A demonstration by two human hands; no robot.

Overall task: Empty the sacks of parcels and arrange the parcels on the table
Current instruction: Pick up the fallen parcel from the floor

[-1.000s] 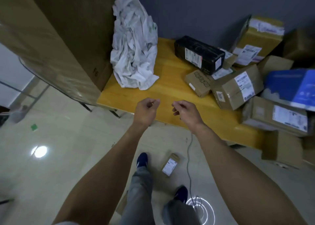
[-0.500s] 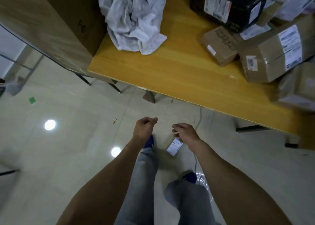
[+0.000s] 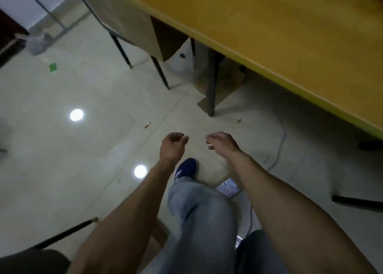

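Head view: the camera looks steeply down at a pale tiled floor [image 3: 83,159]; both bare forearms reach forward over it, with the left hand [image 3: 173,144] and the right hand [image 3: 222,142] side by side and a small gap apart, well below the desk edge; the fingers [image 3: 180,137] of the left hand are loosely curled with the thumb close to the forefinger, and they hold nothing; the right hand's fingers are loosely curled in the same way and also hold nothing; the one parcel [image 3: 228,187] in sight lies on the floor, only its white label corner showing between the right forearm and the raised knee in light jeans [image 3: 199,215]; a blue shoe [image 3: 185,169] stands on the tiles just ahead of that knee, below the left wrist; the yellow wooden desk [image 3: 279,35] fills the upper right, and the part in view is bare but for a white scrap cut off at the top edge, too cropped to identify; a dark desk leg [image 3: 211,83] stands below its near edge, with flat brown cardboard [image 3: 224,87] behind it; a large cardboard box [image 3: 124,20] leans at the desk's left end; a thin cable [image 3: 279,147] runs over the floor on the right; a small green square [image 3: 53,67] lies far left
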